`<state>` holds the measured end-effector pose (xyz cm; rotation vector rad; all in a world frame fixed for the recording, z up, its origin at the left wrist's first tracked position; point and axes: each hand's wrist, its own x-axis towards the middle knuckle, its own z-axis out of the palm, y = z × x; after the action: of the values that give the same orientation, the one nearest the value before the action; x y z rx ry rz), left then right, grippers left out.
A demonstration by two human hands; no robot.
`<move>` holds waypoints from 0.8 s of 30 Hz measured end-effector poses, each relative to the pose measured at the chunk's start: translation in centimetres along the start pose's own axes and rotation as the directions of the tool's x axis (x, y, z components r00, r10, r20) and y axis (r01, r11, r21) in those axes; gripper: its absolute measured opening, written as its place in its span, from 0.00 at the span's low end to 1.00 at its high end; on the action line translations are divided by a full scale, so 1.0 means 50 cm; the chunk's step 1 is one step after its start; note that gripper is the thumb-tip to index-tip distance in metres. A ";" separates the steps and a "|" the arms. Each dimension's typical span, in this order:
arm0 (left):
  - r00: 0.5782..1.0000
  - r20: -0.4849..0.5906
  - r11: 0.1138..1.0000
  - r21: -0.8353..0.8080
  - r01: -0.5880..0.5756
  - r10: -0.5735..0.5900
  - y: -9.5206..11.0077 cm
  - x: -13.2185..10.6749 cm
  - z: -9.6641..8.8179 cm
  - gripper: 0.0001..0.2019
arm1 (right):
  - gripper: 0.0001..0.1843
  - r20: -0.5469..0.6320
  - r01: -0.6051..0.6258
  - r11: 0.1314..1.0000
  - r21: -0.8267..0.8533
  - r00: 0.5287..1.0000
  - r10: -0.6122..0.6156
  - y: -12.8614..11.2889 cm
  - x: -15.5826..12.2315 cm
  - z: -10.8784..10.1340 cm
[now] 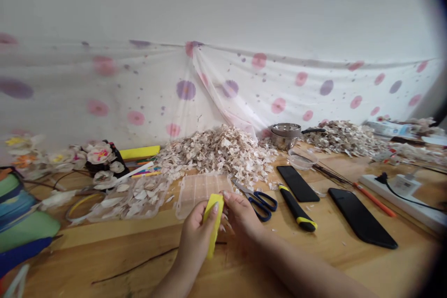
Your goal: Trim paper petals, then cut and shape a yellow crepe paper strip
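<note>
A folded yellow strip, which looks like crepe paper (213,229), stands tilted above the front of the wooden table. My left hand (194,233) grips it, thumb flat on its face and fingers behind. At its upper right corner the fingertips of my right hand (243,216) are pinched together against the edge. Small pale bits show below the right fingers, partly hidden. Just beyond my hands lies a clear plastic compartment box (200,186). Scissors with dark blue handles (260,202) rest right of it. A thin dark stem (139,264) lies under my left wrist.
Dried pale petals or flakes (223,153) form a large heap at the back. To the right are a yellow-black utility knife (296,208), two black phones (298,184), metal bowls (285,136) and a power strip (405,200). Handmade flowers (99,153) stand at left.
</note>
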<state>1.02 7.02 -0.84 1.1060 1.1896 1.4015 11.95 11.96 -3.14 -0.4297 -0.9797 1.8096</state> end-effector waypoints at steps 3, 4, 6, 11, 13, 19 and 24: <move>1.000 0.009 0.999 0.053 -0.012 0.012 0.008 0.010 -0.013 0.20 | 0.22 -0.101 0.091 0.987 -0.131 0.989 -0.105 -0.012 0.006 -0.013; 1.000 0.021 0.998 0.067 -0.010 0.008 0.011 0.013 -0.017 0.20 | 0.22 -0.116 0.100 0.972 -0.213 0.985 -0.127 -0.018 0.006 -0.015; 0.999 0.043 0.997 0.083 -0.002 -0.002 0.015 0.018 -0.022 0.20 | 0.22 -0.090 0.081 0.920 -0.383 0.988 -0.125 -0.028 0.003 -0.018; 0.998 0.061 0.996 0.088 0.016 -0.021 0.009 0.020 -0.021 0.17 | 0.20 -0.085 0.051 0.796 -0.603 0.988 -0.128 -0.038 -0.006 -0.016; 0.998 0.057 0.996 0.087 0.022 -0.027 0.002 0.020 -0.019 0.17 | 0.20 -0.079 0.092 0.746 -0.659 0.979 -0.190 -0.038 -0.007 -0.016; 0.996 0.074 0.997 0.049 0.055 -0.059 -0.003 0.014 -0.013 0.18 | 0.19 0.121 0.261 0.453 -0.852 0.942 -0.314 -0.049 -0.010 -0.022; 0.990 0.125 0.997 -0.040 0.063 -0.057 0.013 0.009 -0.009 0.18 | 0.20 0.186 0.278 0.366 -0.888 0.946 -0.266 -0.054 -0.013 -0.025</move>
<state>0.47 7.39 -0.24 1.1013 1.0897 1.2883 14.68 12.40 -1.90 -0.8544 -1.9128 0.7939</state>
